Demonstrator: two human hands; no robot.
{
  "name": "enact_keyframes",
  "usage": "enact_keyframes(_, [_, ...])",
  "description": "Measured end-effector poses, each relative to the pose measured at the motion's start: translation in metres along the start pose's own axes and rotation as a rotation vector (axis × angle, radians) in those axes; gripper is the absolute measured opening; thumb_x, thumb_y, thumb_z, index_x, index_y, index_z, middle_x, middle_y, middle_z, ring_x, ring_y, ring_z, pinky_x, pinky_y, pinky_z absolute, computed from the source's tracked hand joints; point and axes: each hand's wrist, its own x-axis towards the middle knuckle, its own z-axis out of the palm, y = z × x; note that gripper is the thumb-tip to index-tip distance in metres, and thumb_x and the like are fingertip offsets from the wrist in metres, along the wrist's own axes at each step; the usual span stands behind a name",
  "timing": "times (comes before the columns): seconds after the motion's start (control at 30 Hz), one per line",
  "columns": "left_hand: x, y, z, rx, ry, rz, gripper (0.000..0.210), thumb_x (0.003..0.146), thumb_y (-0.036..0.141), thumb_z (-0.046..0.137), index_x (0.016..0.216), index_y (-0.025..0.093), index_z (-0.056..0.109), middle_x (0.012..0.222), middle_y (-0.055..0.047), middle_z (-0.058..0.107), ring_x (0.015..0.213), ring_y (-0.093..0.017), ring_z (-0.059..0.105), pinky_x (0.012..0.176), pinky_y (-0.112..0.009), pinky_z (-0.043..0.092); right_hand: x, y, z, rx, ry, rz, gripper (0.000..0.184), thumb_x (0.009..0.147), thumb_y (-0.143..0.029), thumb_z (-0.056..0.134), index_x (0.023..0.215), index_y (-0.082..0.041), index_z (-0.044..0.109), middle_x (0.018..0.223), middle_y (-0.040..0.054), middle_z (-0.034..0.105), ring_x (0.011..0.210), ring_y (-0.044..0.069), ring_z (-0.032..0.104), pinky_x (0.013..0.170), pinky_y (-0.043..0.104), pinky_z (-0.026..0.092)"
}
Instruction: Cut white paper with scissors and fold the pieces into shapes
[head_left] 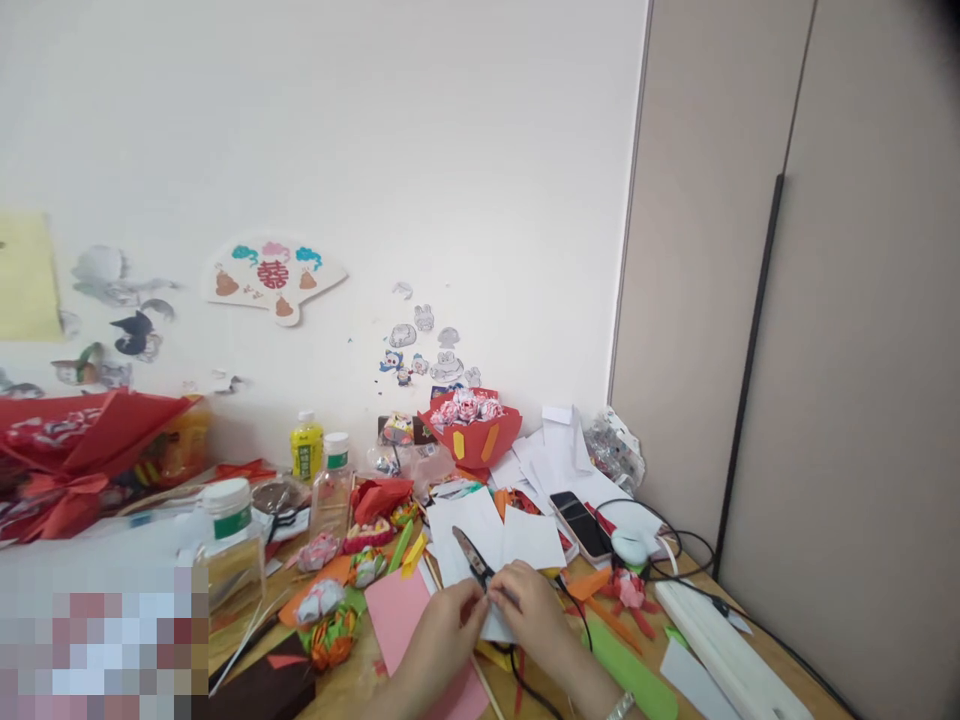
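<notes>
My left hand (450, 620) and my right hand (529, 605) meet above the middle of the littered table, fingertips pinched close together. What lies between the fingers is too small or hidden to make out. A pair of scissors (470, 553) points away from me just beyond the fingertips, its blades over white paper (461, 520). My hands hide the handles, so I cannot tell whether a finger touches them. Pink paper (397, 610) lies under my left forearm. Green paper (630, 670) is beside my right wrist, which wears a metal band.
Crumpled paper flowers (334, 635) and clear jars (229, 550) crowd the left. A red paper bouquet (472, 440) stands by the wall. On the right are a phone (581, 525), black cables (697, 550) and a long white bar (727, 650).
</notes>
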Motion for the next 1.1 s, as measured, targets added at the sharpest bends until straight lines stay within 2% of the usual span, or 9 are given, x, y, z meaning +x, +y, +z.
enact_keyframes(0.2, [0.005, -0.006, 0.0, 0.059, -0.023, -0.042, 0.023, 0.078, 0.03, 0.04, 0.057, 0.019, 0.04, 0.059, 0.001, 0.05, 0.06, -0.014, 0.044, 0.056, -0.021, 0.032, -0.001, 0.01, 0.014, -0.046, 0.058, -0.047, 0.013, 0.081, -0.012, 0.053, 0.074, -0.02, 0.06, 0.074, 0.0007, 0.063, 0.074, 0.017, 0.056, 0.066, 0.025, 0.038])
enact_keyframes(0.33, [0.006, -0.01, 0.0, 0.06, -0.041, -0.076, 0.023, 0.076, 0.03, 0.041, 0.056, 0.02, 0.038, 0.058, 0.002, 0.047, 0.059, -0.013, 0.042, 0.055, -0.021, 0.032, -0.001, 0.011, 0.015, -0.056, 0.072, -0.08, 0.016, 0.083, -0.014, 0.05, 0.071, -0.021, 0.058, 0.071, 0.0003, 0.061, 0.072, 0.016, 0.055, 0.062, 0.024, 0.037])
enact_keyframes(0.47, [0.006, -0.011, 0.0, 0.063, -0.054, -0.071, 0.021, 0.076, 0.028, 0.041, 0.057, 0.019, 0.041, 0.059, 0.002, 0.05, 0.059, -0.013, 0.043, 0.056, -0.021, 0.032, -0.001, 0.01, 0.013, -0.137, 0.053, -0.126, 0.016, 0.081, -0.012, 0.051, 0.069, -0.021, 0.057, 0.069, 0.0001, 0.06, 0.071, 0.016, 0.054, 0.061, 0.025, 0.036])
enact_keyframes(0.7, [0.004, -0.01, -0.001, 0.076, -0.027, -0.078, 0.02, 0.077, 0.025, 0.043, 0.06, 0.017, 0.05, 0.062, 0.0, 0.057, 0.06, -0.013, 0.048, 0.055, -0.02, 0.032, -0.004, 0.015, 0.017, -0.153, 0.089, -0.131, 0.014, 0.084, -0.013, 0.048, 0.073, -0.021, 0.054, 0.071, 0.0004, 0.058, 0.071, 0.017, 0.052, 0.062, 0.026, 0.036])
enact_keyframes(0.97, [-0.001, -0.004, -0.009, 0.406, -0.07, -0.016, 0.027, 0.081, 0.022, 0.04, 0.066, 0.018, 0.062, 0.072, -0.006, 0.066, 0.067, -0.016, 0.057, 0.06, -0.023, 0.033, -0.003, 0.012, 0.01, -0.261, 0.085, -0.268, 0.02, 0.083, -0.006, 0.043, 0.073, -0.02, 0.054, 0.07, 0.0017, 0.056, 0.069, 0.019, 0.048, 0.062, 0.029, 0.034])
enact_keyframes(1.1, [-0.002, 0.001, -0.009, 0.438, -0.08, -0.037, 0.025, 0.081, 0.022, 0.04, 0.068, 0.019, 0.061, 0.073, -0.006, 0.066, 0.069, -0.017, 0.058, 0.059, -0.023, 0.033, -0.002, 0.012, 0.009, -0.334, 0.148, -0.35, 0.02, 0.084, -0.008, 0.044, 0.069, -0.02, 0.051, 0.066, 0.0013, 0.054, 0.065, 0.018, 0.045, 0.061, 0.03, 0.034])
